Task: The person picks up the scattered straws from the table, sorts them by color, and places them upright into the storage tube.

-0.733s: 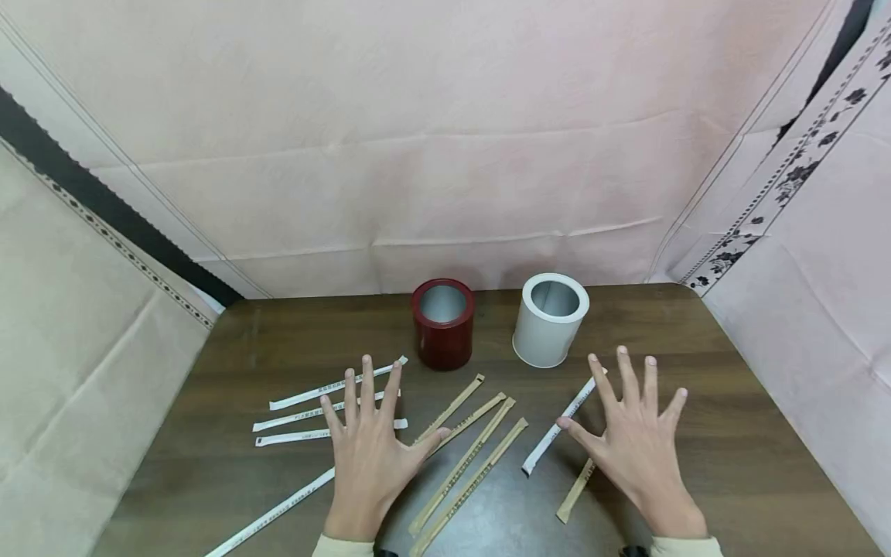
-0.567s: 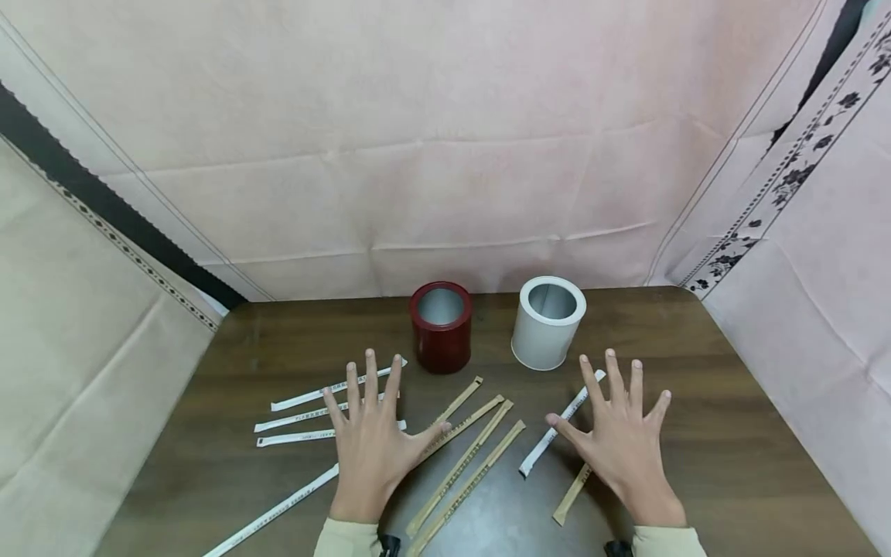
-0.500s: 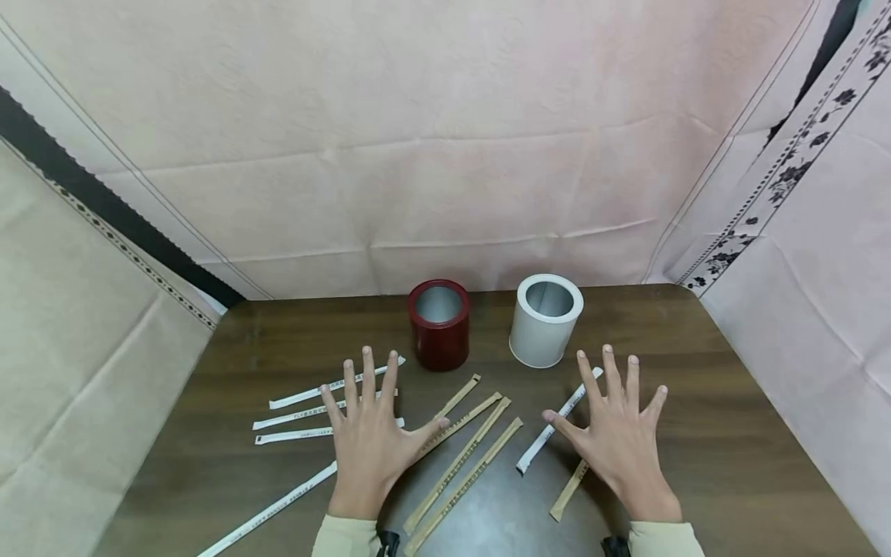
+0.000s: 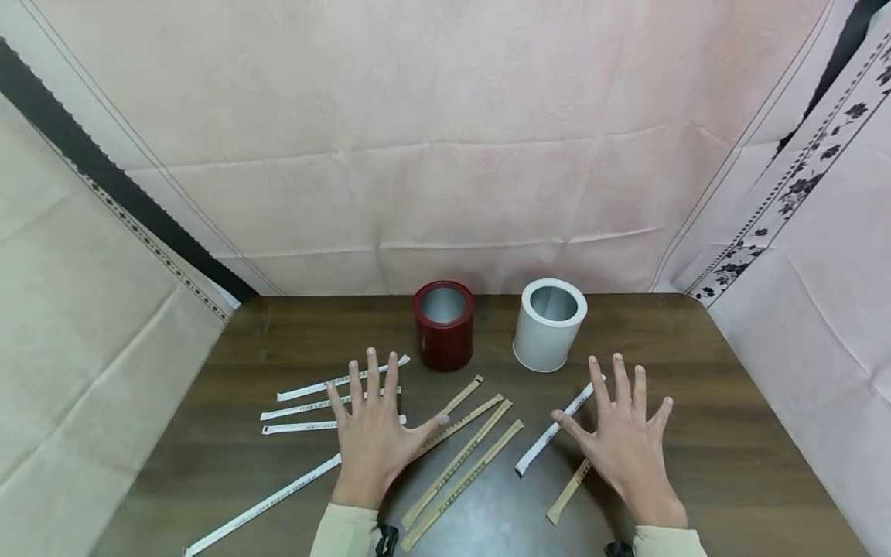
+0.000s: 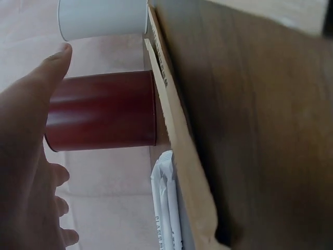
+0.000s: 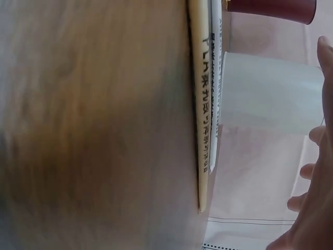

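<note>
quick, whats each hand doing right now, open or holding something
Left hand: open, fingers spread, holding nothing, above slim white wrapped sticks.
Right hand: open, fingers spread, holding nothing, above a slim tan wrapped stick.

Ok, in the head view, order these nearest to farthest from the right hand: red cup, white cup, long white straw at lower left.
From the right hand:
1. White cup, ahead and left.
2. Red cup, left of it.
3. Long white straw, far lower left.

Plain, pale cream sleeves are worn, a small black fitting beside each.
</note>
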A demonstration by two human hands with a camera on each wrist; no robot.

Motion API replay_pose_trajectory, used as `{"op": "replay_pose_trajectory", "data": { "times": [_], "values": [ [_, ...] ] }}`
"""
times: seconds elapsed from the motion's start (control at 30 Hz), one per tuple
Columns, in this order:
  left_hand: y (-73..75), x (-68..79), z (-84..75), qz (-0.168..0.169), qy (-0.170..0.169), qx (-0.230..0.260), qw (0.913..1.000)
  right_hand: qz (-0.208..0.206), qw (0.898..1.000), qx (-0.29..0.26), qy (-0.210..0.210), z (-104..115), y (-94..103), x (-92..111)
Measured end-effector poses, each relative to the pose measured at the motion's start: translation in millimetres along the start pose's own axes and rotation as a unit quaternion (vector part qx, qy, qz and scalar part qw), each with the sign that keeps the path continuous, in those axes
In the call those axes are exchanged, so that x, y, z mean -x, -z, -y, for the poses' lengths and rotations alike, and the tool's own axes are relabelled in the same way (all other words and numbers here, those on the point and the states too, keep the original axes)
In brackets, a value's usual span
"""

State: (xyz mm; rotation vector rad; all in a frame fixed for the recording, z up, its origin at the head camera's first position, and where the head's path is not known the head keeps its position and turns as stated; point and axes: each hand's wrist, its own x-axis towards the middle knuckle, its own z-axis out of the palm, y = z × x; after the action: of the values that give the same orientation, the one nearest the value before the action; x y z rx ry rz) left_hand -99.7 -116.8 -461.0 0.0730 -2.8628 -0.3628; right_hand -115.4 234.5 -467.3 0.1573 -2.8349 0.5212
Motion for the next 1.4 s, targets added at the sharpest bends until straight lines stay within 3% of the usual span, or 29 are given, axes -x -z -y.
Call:
{"op": "replay_pose_trajectory", "data": {
  "times": [0.17,0.33,0.47,0.77,0.9,1.0,1.1,1.23,1.3,1.4],
  "values": [
    [-5.1,1.9,2.4,0.027,0.013,-0.008,0.9995,-0.005,0.998,-0.061,0.011,-6,-0.5,-12],
    [-9.6,-8.4,1.0,0.022,-0.004,-0.007,0.9997,-0.025,0.994,-0.107,0.025,-16,0.4,-35],
    [-15.4,-16.5,0.4,0.035,-0.015,-0.008,0.9992,-0.018,0.990,-0.140,0.021,-20,-6.0,-50],
    [-21.0,-26.2,2.6,0.049,-0.009,0.032,0.9982,-0.002,0.959,-0.283,-0.005,-7,-7.6,-85],
    [-18.6,-31.6,0.3,0.042,-0.003,0.066,0.9970,-0.020,0.946,-0.322,0.005,-4,1.1,-107],
    [-17.3,-34.4,-1.3,0.036,0.003,0.115,0.9927,-0.023,0.944,-0.328,0.022,0,5.9,-122],
    [-17.5,-34.5,-4.4,0.046,0.022,0.198,0.9790,-0.022,0.950,-0.310,0.035,3,9.6,-134],
    [-15.8,-29.6,-6.5,0.048,0.050,0.302,0.9506,-0.002,0.964,-0.264,0.036,6,7.5,-144],
    [-14.4,-27.5,-5.4,0.039,0.046,0.354,0.9333,0.010,0.968,-0.250,0.035,6,4.4,-148],
    [-11.9,-27.3,-0.3,0.042,0.022,0.436,0.8987,0.004,0.967,-0.250,0.040,7,-0.4,-151]
  ]
}}
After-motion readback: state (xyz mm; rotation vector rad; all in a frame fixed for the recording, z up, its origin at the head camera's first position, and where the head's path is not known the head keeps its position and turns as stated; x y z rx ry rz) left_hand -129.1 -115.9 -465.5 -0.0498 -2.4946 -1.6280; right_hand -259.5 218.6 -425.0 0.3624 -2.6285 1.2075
